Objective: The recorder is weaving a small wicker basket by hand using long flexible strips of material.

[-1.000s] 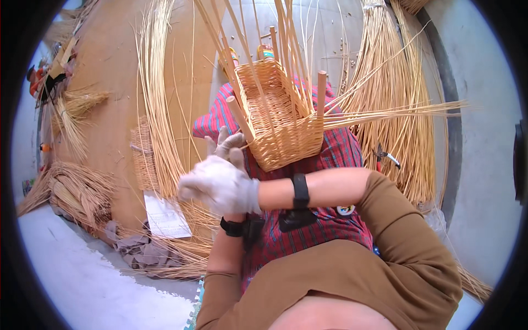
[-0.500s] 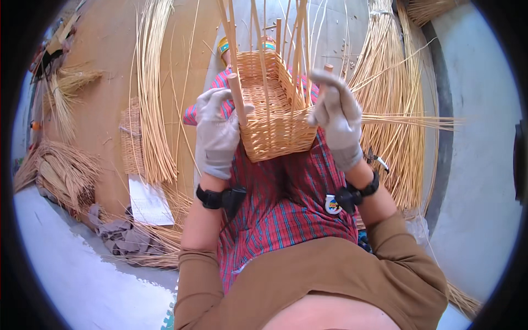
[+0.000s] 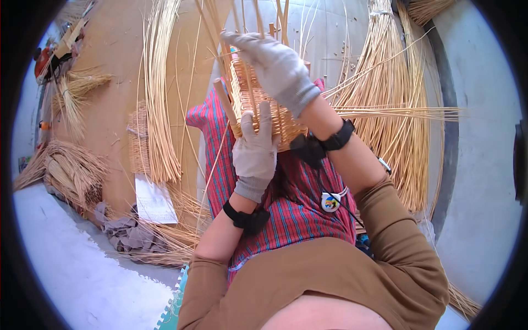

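A small rectangular wicker basket with upright stakes rests between my knees, its opening partly covered by my hands. My left hand, in a pale work glove, lies against the near wall with its visible fingers stretched upward. Across the basket reaches my right hand, gloved too, its fingers stretched toward the far-left stakes. Its thumb and palm are hidden. A thick wooden peg stands at the basket's left corner, beside my left hand. Loose wicker strands run out to the right, beyond my right forearm.
Long bundles of wicker rods lie on the floor at left and right. A flat woven panel, a white sheet of paper and a grey cloth are at left. A coiled rod bundle sits farther left.
My right hand has swung left across the basket toward the far-left stakes. My left hand has moved from the left corner peg to the near wall. The basket has shifted slightly left.
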A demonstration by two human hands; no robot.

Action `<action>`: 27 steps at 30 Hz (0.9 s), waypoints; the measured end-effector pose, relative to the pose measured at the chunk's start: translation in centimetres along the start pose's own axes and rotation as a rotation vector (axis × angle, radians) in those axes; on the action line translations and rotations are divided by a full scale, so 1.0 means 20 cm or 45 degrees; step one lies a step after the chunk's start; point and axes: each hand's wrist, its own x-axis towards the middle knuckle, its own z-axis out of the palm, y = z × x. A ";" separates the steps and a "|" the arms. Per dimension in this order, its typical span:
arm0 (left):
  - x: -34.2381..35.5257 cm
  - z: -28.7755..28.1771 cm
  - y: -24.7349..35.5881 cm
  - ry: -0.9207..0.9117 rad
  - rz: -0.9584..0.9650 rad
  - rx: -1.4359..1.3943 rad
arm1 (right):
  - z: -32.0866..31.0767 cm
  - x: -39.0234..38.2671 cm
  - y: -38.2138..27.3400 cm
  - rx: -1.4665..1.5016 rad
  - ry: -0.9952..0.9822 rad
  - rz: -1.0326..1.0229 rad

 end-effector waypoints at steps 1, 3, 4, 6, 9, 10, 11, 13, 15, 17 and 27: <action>-0.01 -0.02 -0.01 0.003 -0.016 -0.001 | -0.01 -0.03 -0.05 0.009 -0.013 -0.006; -0.02 -0.03 -0.03 0.060 0.086 0.203 | -0.14 -0.23 -0.19 0.625 0.296 0.357; -0.02 -0.02 -0.02 0.060 0.081 0.188 | -0.22 -0.36 -0.17 0.527 0.273 0.380; -0.02 -0.02 -0.05 0.067 0.101 0.240 | -0.37 -0.68 -0.09 0.249 0.203 0.459; -0.02 -0.04 -0.08 0.260 0.275 -0.206 | -0.51 -0.91 -0.03 -0.157 0.694 0.329; -0.04 -0.05 -0.13 0.264 0.209 -0.638 | -0.50 -0.87 -0.09 -0.162 0.716 0.340; -0.08 -0.01 -0.23 0.404 0.342 -0.645 | -0.48 -0.81 -0.16 -0.052 0.733 0.304; -0.18 0.02 -0.36 0.433 0.099 -0.847 | -0.40 -0.68 -0.28 0.013 0.383 0.143; -0.10 0.01 -0.34 0.420 0.083 -0.981 | -0.24 -0.45 -0.37 0.273 -0.140 -0.330; 0.02 -0.03 -0.25 0.436 -0.011 -1.241 | 0.02 -0.36 -0.45 0.368 -0.259 -0.581; 0.17 -0.11 -0.35 -0.062 0.024 -1.300 | 0.06 -0.56 -0.39 1.421 0.016 0.351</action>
